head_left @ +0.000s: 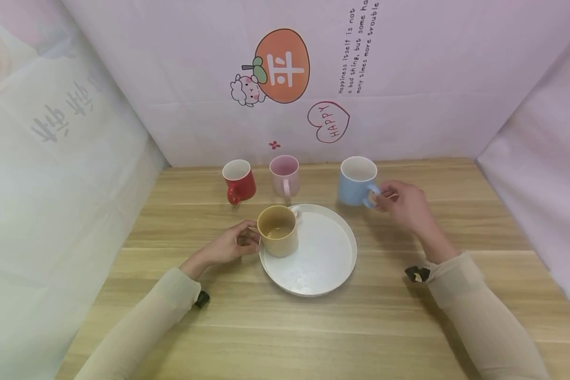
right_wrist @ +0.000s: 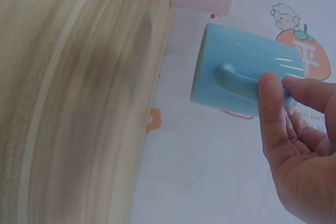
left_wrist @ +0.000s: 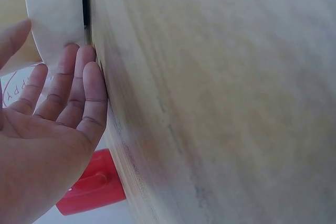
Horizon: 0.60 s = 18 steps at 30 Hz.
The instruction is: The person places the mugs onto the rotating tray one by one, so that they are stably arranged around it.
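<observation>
My right hand (head_left: pixel 405 207) pinches the handle of a light blue mug (head_left: pixel 353 184) between thumb and fingers. In the right wrist view, the blue mug (right_wrist: pixel 247 56) appears raised off the wood, with a gap below its base. A yellow mug (head_left: pixel 280 240) stands upright on the left part of a round white tray (head_left: pixel 325 258). My left hand (head_left: pixel 228 244) is beside them. In the left wrist view, its fingers (left_wrist: pixel 63 82) are extended and lie against the outer side of the tray (left_wrist: pixel 55 14), with the thumb near the yellow mug.
Behind the tray stand a red mug (head_left: pixel 244 187) and a pink mug (head_left: pixel 285 182), side by side. All this is on a wooden table (head_left: pixel 313 338). A printed white cloth (head_left: pixel 195 95) hangs along the table's back edge, with more cloth at both sides.
</observation>
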### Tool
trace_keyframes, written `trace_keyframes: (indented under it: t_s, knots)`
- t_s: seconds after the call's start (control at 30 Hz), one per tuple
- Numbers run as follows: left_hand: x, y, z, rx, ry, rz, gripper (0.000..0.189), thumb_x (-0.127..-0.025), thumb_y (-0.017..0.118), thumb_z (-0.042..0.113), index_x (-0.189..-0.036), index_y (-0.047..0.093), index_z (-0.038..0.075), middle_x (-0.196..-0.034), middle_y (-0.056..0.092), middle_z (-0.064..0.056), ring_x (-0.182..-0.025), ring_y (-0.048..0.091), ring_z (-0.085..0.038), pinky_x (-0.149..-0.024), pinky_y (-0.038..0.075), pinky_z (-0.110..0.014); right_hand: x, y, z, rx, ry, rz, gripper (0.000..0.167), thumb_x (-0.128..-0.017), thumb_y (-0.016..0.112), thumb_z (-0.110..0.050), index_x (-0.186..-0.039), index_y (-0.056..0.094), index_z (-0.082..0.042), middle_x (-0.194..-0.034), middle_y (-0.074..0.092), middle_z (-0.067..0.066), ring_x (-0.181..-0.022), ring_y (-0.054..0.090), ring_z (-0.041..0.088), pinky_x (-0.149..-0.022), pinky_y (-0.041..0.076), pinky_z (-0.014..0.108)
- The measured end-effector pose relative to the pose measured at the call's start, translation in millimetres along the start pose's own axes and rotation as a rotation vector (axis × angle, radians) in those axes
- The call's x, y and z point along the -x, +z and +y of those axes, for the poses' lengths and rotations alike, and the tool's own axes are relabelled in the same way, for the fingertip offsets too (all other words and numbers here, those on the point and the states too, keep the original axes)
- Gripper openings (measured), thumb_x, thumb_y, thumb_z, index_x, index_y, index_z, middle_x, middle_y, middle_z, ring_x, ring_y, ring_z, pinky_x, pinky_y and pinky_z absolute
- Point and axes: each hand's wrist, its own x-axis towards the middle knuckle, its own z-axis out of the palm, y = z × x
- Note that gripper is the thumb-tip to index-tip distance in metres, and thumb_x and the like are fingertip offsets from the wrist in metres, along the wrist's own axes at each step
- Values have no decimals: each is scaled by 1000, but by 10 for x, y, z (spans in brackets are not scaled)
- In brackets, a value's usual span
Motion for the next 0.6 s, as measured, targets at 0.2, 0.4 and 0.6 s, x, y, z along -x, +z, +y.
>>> trace_keyframes:
  t_s: [0.2, 0.4, 0.6]
  knots:
    - [-6, 3, -12, 7, -3, -3, 51, -92, 71, 9, -138, 48, 8, -123, 67, -16, -115, 65, -29, -100, 54, -42, 37, 27, -71, -22, -5, -8, 22, -96, 66, -15, -109, 66, 3, -100, 72, 25, -70, 70, 7, -61, 58, 26]
    - [-4, 3, -12, 15, -7, -4, 52, -92, 70, 7, -138, 47, 8, -123, 67, -16, -115, 65, -30, -100, 54, -42, 73, 28, -129, -14, -19, -26, 22, -96, 66, -14, -111, 67, 2, -101, 71, 23, -75, 73, 16, -61, 56, 22]
    - [-1, 0, -13, 17, -7, -4, 51, -92, 70, 6, -138, 47, 8, -123, 67, -16, -116, 64, -30, -101, 54, -42, 105, 38, -161, 2, -23, -56, 20, -96, 65, -14, -112, 67, -2, -102, 72, 21, -79, 73, 20, -64, 56, 23]
